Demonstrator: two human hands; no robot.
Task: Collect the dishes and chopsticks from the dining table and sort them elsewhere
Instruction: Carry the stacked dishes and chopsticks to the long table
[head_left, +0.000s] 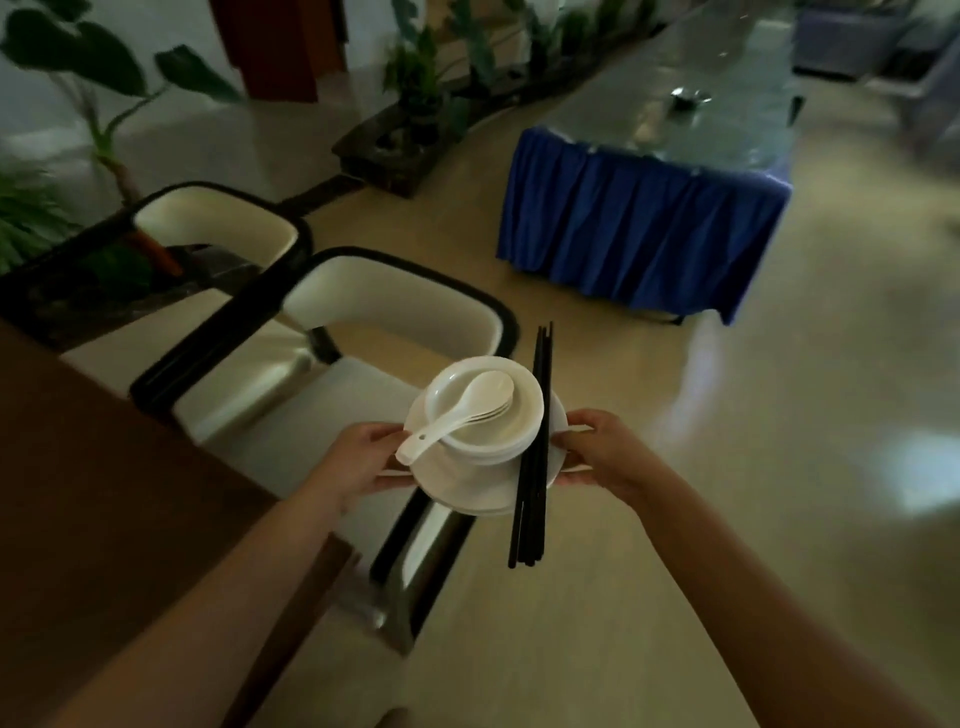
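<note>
From the head camera, both hands are carrying a stack of white plates out in the open air, above the floor and just right of the cream chairs. The left hand is gripping the stack's left edge, its fingers curling over the rim. The right hand is holding the opposite edge, thumb on top and fingers tucked beneath (how they lie underneath, I cannot tell). White bowls are sitting nested on the plates, and white ceramic spoons are lying stacked in the top bowl, handles poking out toward the left hand. A bundle of black chopsticks is resting across the right side of the stack, touching the bowls and overhanging the plates at both ends. The brown dining table is showing at lower left, beside the left forearm. Farther ahead, a long table with a blue skirt is standing well apart, with potted plants lining the wall beyond.
</note>
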